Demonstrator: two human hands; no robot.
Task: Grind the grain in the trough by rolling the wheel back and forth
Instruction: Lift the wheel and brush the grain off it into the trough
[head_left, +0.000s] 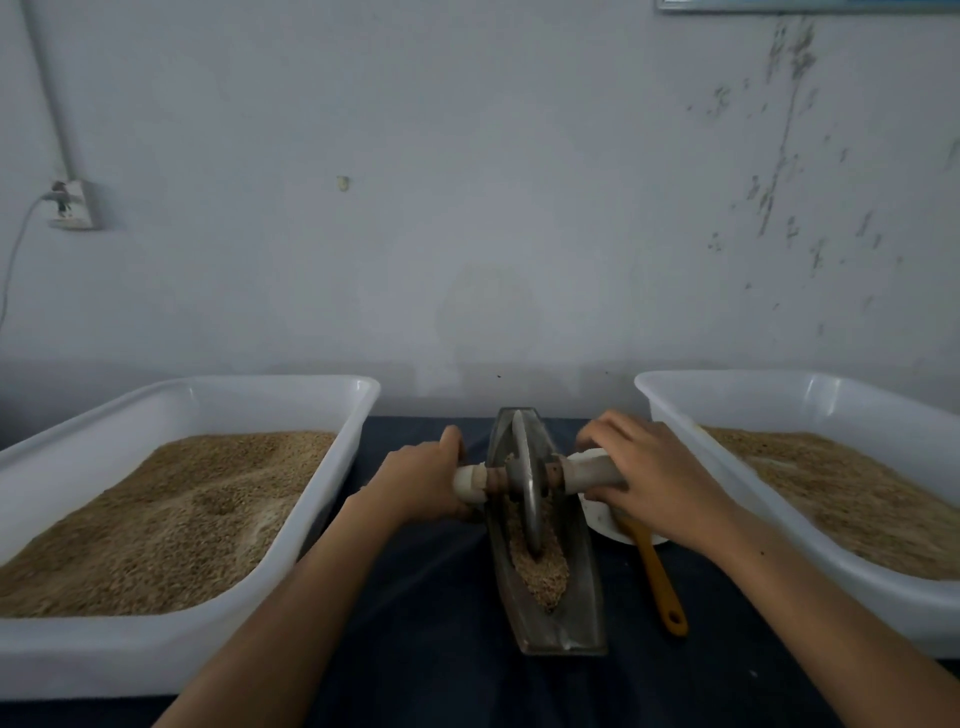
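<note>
Left hand: I see my left hand (421, 480) wrapped around the left end of the handle (470, 483).
Right hand: my right hand (652, 475) lies over the right end of the handle, fingers curled round it.
Wheel: the metal wheel (527, 486) stands upright in the trough (582, 577), its rim down in the grain (543, 569).
Trough: lengthwise on the dark cloth (431, 597), between two white tubs.
Left tub (332, 483): holds grain.
Right tub (675, 410): holds grain too.
Beside trough: a white dish (600, 517) and a yellow brush (660, 577), just right of it.
</note>
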